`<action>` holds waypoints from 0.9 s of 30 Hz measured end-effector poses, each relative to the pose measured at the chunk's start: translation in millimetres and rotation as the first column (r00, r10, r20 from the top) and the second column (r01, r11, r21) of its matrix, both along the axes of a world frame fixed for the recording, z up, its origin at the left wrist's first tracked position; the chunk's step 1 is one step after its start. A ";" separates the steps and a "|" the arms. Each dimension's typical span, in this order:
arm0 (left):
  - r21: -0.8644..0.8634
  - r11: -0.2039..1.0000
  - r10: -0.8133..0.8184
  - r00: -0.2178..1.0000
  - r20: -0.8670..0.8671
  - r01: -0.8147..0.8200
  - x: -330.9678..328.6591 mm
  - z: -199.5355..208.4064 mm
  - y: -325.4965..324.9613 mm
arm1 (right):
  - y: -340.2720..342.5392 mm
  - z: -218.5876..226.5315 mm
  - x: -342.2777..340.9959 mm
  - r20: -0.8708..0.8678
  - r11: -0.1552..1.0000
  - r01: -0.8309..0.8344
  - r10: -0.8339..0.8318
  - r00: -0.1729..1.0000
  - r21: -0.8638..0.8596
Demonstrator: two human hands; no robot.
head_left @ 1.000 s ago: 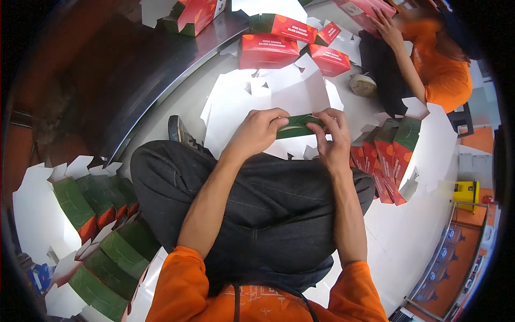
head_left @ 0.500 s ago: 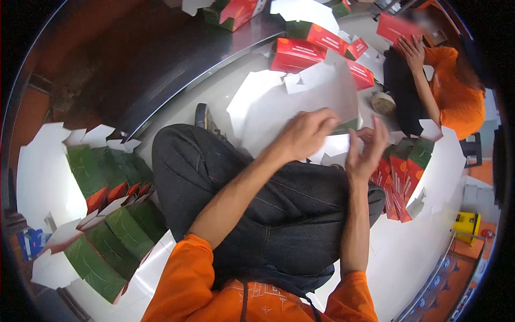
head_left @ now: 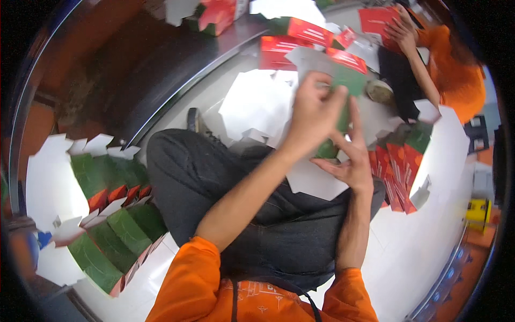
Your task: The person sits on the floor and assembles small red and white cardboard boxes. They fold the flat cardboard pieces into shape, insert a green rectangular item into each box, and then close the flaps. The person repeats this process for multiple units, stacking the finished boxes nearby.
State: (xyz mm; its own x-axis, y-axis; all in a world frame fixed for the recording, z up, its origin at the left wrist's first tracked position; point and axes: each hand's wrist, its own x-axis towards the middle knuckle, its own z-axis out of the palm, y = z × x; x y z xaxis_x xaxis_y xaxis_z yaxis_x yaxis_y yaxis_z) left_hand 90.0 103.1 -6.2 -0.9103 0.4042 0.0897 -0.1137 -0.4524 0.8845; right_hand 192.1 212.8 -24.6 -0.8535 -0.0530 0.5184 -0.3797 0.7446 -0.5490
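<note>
A partly folded carton (head_left: pixel 344 79) stands before me, green on its outside, with white flaps above and below. My left hand (head_left: pixel 315 110) is closed on its upper part, thumb and fingers bent at the panel edge; motion blurs the fingertips. Lower down, my right hand (head_left: pixel 351 155) grips the green side, fingers spread along it and thumb near the bottom. Part of the carton is hidden behind both hands. Just left of it lie white unfolded carton sheets (head_left: pixel 255 107) on the floor.
Folded green-and-red cartons (head_left: pixel 99 249) stand in rows at my left. More red-and-green cartons (head_left: pixel 399 166) lean together at right. Red cartons (head_left: pixel 308 32) lie ahead, near a dark metal-edged surface (head_left: pixel 161 70). At upper right sits a co-worker in an orange shirt (head_left: pixel 456 80), handling a red carton (head_left: pixel 375 21).
The carton has turned from its white inside to its green outside and come upright between my hands. My left hand has risen, and my right hand has taken hold of the side.
</note>
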 end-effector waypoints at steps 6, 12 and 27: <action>0.085 0.967 -0.250 0.961 0.117 0.241 -17.0 6.3 -50.9 | 0.7 -5.4 0.7 -0.275 0.956 -0.177 0.109 0.955 -0.233; -0.206 0.964 -0.190 0.978 -0.091 0.169 17.0 1.8 -66.0 | -26.1 -8.0 -1.9 -0.297 0.958 0.043 -0.130 0.946 -0.283; -0.301 0.944 0.076 0.978 -0.195 -0.133 46.4 22.3 -40.5 | -19.1 -4.6 6.2 -0.399 0.943 -0.041 -0.100 0.911 -0.330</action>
State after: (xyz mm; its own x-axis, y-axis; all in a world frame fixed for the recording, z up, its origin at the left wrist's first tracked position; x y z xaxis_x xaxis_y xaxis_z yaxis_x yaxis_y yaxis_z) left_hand 136.4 62.6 16.1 -0.9295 0.3415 0.1394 0.0915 -0.1528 0.9840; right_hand 198.3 193.7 -29.2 -0.5636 0.1998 0.8015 -0.6012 0.5661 -0.5639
